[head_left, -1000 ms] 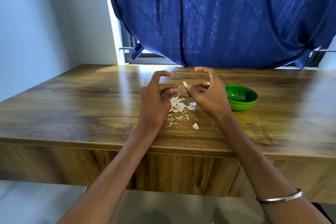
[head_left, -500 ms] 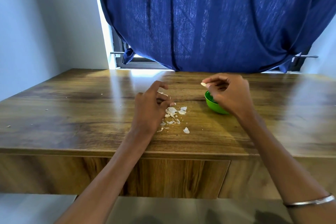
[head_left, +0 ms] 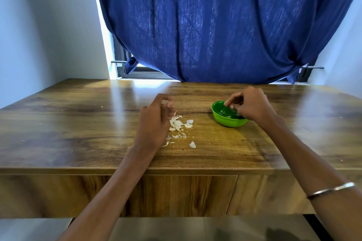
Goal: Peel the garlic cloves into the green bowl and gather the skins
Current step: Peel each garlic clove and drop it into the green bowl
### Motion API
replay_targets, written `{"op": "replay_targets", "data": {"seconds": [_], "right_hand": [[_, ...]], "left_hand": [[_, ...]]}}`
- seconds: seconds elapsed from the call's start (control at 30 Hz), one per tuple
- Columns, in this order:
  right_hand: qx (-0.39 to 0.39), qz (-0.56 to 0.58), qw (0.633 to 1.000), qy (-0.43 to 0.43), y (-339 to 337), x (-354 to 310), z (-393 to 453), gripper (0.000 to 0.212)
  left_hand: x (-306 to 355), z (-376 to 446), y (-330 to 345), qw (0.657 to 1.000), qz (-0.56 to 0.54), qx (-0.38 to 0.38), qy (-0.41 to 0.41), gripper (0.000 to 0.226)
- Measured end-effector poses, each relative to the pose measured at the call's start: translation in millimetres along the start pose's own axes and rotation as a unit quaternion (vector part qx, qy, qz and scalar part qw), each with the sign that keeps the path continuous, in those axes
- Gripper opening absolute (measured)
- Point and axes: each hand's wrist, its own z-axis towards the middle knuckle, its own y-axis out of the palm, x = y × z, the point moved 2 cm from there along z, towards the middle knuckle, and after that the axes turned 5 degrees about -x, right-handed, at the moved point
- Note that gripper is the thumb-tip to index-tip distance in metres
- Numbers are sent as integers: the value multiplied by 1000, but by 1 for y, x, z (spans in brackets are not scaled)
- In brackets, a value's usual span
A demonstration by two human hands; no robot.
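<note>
Garlic skins [head_left: 179, 126] lie in a small pile on the wooden table [head_left: 78, 123], near the middle of the frame. The left hand [head_left: 156, 121] is held just left of the pile, fingers loosely curled; nothing can be seen in it. The right hand [head_left: 248, 104] is held over the green bowl [head_left: 228, 122], right of centre, fingertips bunched, likely so a peeled clove drops inside. No clove can be seen. A blue curtain [head_left: 215, 25] hangs behind.

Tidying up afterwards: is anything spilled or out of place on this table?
Garlic skins lie scattered loose on the wooden table beside the left hand, not yet gathered. The green bowl stands upright under the right hand.
</note>
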Motion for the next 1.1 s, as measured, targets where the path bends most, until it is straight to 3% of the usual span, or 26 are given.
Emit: {"op": "replay_targets", "data": {"seconds": [0.2,0.33,0.43,0.57,0.77,1.1], "right_hand": [[41,26,998,-29,-6,-11,-6,20],[49,43,996,-68,1,-33,-10,18],[34,50,992,-110,13,-53,-10,20],[-27,38,990,-133,39,-76,-5,20],[-55,43,986,-153,76,-94,-3,19],[-58,26,985,-162,111,-121,26,18]], "left_hand": [[-3,4,-12,1000,21,7,-20,23],[-14,8,-29,999,48,11,1,12],[-19,5,-40,997,72,17,-3,33],[-20,0,-44,995,97,21,-16,35],[-20,-3,-41,995,66,12,-72,59],[-31,-3,-40,986,123,8,-110,40]]}}
